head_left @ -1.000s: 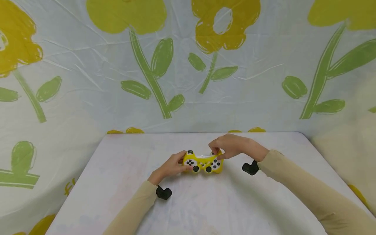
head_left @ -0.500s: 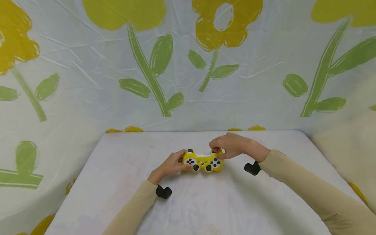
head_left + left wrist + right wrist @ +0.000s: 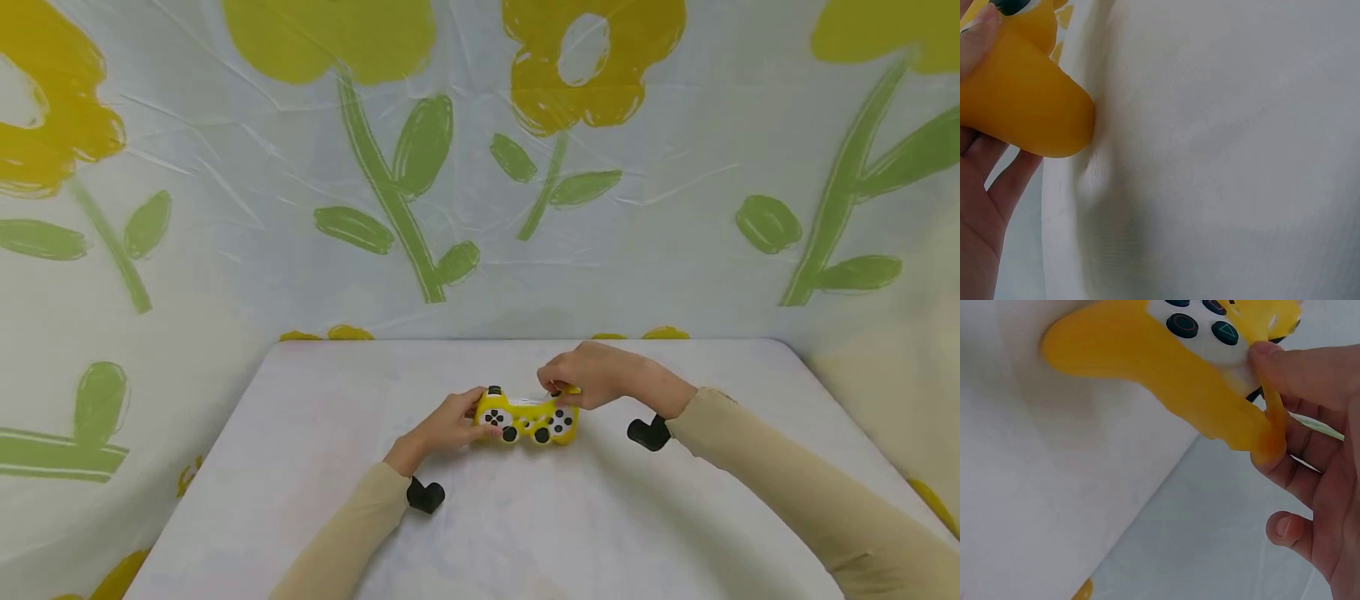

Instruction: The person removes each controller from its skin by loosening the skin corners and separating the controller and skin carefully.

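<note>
A white game controller in a yellow silicone cover (image 3: 528, 419) lies on the white table (image 3: 525, 517), its black sticks and buttons facing me. My left hand (image 3: 448, 425) grips its left handle (image 3: 1022, 106), thumb on top and fingers beneath. My right hand (image 3: 592, 377) is over the controller's right shoulder and pinches an edge of the yellow cover (image 3: 1269, 422), which is stretched away from the white shell (image 3: 1210, 334).
A sheet printed with yellow flowers and green leaves (image 3: 420, 150) hangs behind and around the table. Black wrist camera mounts (image 3: 424, 495) (image 3: 648, 432) sit under both beige sleeves.
Both hands stay on the controller with no clear shift of their own; the view has drifted slightly, so everything sits a little to the right in the picture.
</note>
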`<state>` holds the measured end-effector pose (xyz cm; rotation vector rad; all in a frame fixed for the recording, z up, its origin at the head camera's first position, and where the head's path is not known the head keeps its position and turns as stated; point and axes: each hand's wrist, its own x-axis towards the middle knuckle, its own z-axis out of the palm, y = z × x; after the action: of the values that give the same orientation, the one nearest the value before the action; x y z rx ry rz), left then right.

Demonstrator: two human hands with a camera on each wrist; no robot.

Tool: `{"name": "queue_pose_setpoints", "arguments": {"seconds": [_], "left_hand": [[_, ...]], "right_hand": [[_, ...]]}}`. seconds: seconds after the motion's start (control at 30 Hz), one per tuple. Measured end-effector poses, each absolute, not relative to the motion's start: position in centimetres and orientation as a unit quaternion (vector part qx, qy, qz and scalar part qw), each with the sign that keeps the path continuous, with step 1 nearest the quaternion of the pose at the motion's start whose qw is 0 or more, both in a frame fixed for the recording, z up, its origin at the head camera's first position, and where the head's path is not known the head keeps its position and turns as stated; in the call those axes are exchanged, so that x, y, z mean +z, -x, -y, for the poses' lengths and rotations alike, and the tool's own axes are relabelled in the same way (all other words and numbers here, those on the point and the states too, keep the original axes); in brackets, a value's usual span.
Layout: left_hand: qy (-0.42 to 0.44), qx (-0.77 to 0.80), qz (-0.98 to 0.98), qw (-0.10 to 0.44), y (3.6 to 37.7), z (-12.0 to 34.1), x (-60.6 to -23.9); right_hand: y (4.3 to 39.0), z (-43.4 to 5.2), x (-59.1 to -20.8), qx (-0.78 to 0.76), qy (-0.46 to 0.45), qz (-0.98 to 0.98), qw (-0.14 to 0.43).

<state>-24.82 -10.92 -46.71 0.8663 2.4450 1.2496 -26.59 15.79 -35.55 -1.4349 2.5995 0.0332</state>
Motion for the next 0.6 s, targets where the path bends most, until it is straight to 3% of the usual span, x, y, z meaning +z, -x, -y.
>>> {"name": "queue_pose_setpoints", "arguments": {"seconds": [0.37,0.6], "left_hand": [[-0.325,0.41,-0.843,0.128,25.2,10.7,-46.7],[-0.314,0.402,-0.849,0.137,25.4,11.1,-46.4]], "right_hand": [[27.0,-14.9,-35.1,0.042,0.53,-0.844,0.07],[27.4,-13.9,-35.2,0.022,0.541,-0.836,0.088]]}}
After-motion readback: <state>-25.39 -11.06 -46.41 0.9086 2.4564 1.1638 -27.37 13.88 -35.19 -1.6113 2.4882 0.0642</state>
